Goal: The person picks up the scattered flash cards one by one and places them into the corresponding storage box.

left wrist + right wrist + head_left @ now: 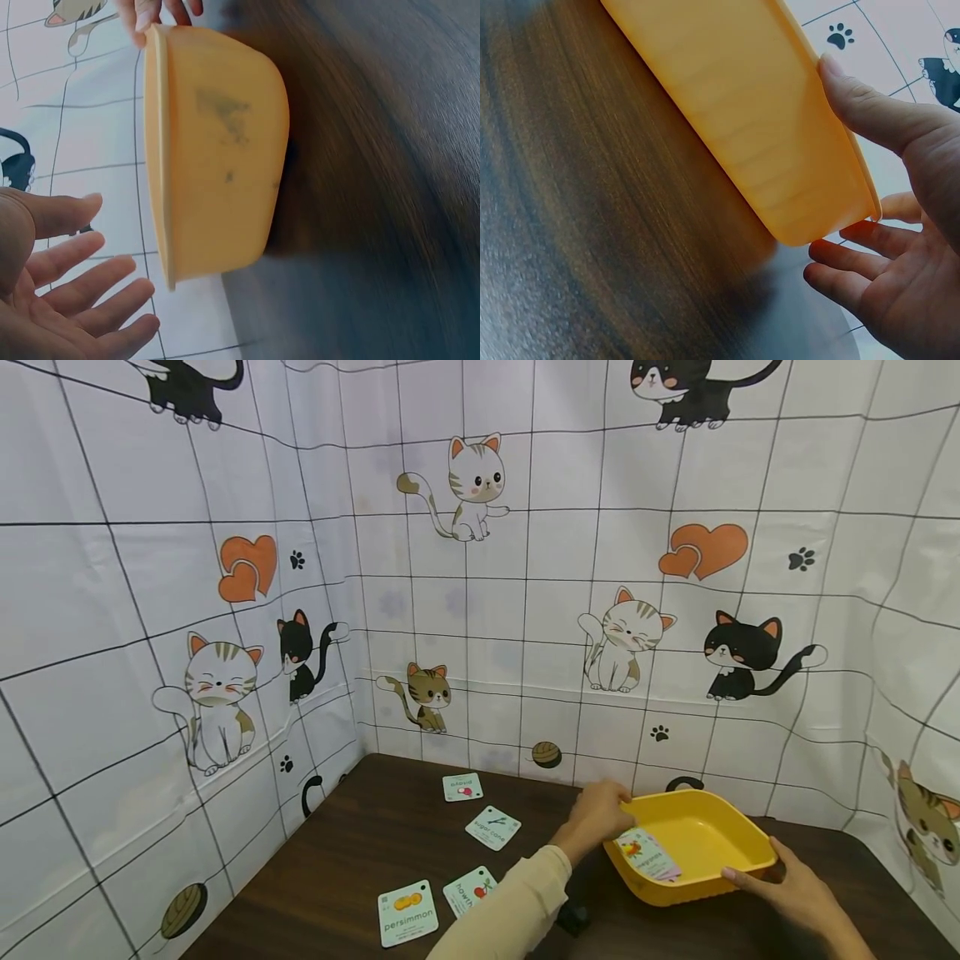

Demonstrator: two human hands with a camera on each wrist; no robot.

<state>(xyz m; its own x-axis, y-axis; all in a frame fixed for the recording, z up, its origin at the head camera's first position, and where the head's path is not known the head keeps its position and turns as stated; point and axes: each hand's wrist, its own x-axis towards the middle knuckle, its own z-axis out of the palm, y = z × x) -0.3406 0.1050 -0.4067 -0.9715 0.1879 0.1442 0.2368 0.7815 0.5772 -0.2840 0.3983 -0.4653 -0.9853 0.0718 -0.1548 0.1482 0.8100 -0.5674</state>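
A yellow plastic tub (705, 835) stands on the dark tabletop at the right in the head view. Fruit cards (647, 855) lie inside it along the left wall, the top one pale green. My right hand (795, 893) grips the tub's near right corner; in the right wrist view its thumb (844, 90) is on the rim and the fingers curl around the end. My left hand (597, 814) is at the far left corner. In the left wrist view its fingers (94, 289) are spread beside the rim, holding nothing.
Left of the tub lie a persimmon card (407, 913), a hawthorn card (467, 889) partly behind the left sleeve, a sugar cane card (492, 827) and a card with a pink fruit (462, 787). A white cat-print sheet (495, 693) hangs behind the table (337, 877).
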